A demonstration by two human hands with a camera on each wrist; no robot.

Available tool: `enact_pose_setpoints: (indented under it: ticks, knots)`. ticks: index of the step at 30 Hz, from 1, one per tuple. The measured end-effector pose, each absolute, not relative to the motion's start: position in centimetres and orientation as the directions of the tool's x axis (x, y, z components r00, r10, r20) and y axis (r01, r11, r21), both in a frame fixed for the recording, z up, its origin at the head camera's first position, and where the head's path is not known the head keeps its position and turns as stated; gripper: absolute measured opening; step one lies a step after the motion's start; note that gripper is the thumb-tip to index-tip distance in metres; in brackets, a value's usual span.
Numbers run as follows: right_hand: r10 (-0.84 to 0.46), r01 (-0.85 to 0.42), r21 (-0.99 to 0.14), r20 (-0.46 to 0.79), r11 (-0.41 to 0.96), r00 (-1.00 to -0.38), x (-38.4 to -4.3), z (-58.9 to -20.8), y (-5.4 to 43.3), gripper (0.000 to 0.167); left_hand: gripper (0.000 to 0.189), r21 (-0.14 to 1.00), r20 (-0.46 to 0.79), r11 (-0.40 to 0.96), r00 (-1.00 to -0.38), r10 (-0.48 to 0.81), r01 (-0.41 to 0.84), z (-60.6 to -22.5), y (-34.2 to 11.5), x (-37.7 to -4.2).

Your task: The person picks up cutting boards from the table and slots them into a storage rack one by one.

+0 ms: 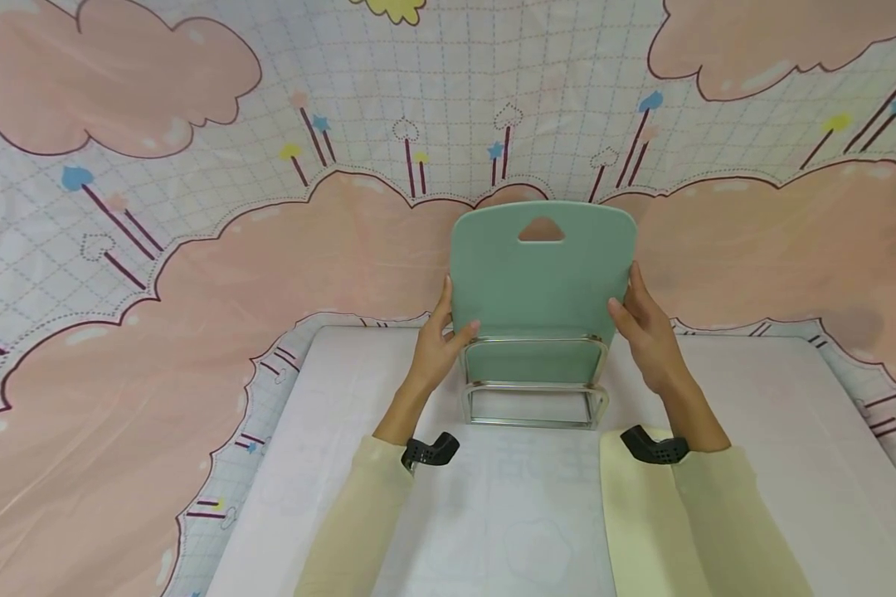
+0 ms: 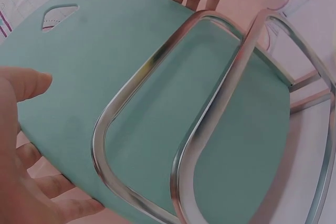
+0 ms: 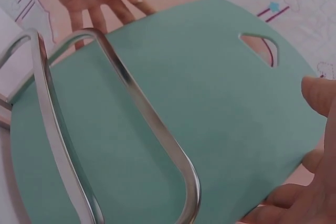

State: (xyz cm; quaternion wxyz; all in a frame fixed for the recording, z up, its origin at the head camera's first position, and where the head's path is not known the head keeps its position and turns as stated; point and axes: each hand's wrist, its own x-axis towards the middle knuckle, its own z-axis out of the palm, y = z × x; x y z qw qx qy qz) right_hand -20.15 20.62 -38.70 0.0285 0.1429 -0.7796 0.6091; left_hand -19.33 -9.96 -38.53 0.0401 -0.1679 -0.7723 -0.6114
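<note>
A green cutting board (image 1: 541,274) with a cut-out handle hole stands upright behind the front loops of a silver metal rack (image 1: 533,386). At the board's left edge, my left hand (image 1: 439,342) holds it, thumb in front and fingers behind. My right hand (image 1: 648,336) holds the opposite edge the same way. In the left wrist view, the left thumb (image 2: 34,83) lies over the board's front face. The right wrist view shows the right thumb (image 3: 317,95) near the handle-hole end.
The rack stands on a white table (image 1: 493,514). A pale yellow flat piece (image 1: 635,514) lies partly under the right forearm. Behind the table hangs a patterned cloth (image 1: 373,257) with pink clouds. Both wrists wear black camera bands (image 1: 429,449).
</note>
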Motion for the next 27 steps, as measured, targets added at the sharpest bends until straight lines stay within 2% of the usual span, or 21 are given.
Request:
enact_pose_setpoints:
  ticks: [6, 13, 22, 27]
  knots:
    - [-0.182, -0.235, -0.944, 0.195, 0.233, -0.964, -20.4, -38.9, 20.8, 0.073, 0.080, 0.927, 0.253, 0.226, -0.943, 0.216, 0.300, -38.4, -9.8, -19.5]
    - [-0.164, -0.220, -0.955, 0.189, 0.199, -0.968, -20.8, -39.2, 20.5, 0.079, 0.084, 0.923, 0.264, 0.230, -0.942, 0.206, 0.309, -41.2, -10.2, -21.5]
    - [-0.130, -0.252, -0.943, 0.228, 0.218, -0.965, -20.4, -39.5, 20.1, 0.076, 0.086, 0.925, 0.262, 0.250, -0.956, 0.130, 0.288, -41.8, -9.7, -21.2]
    - [-0.125, -0.251, -0.938, 0.227, 0.240, -0.966, -20.2, -39.4, 20.3, 0.074, 0.078, 0.915, 0.297, 0.273, -0.954, 0.047, 0.299, -41.9, -9.5, -20.6]
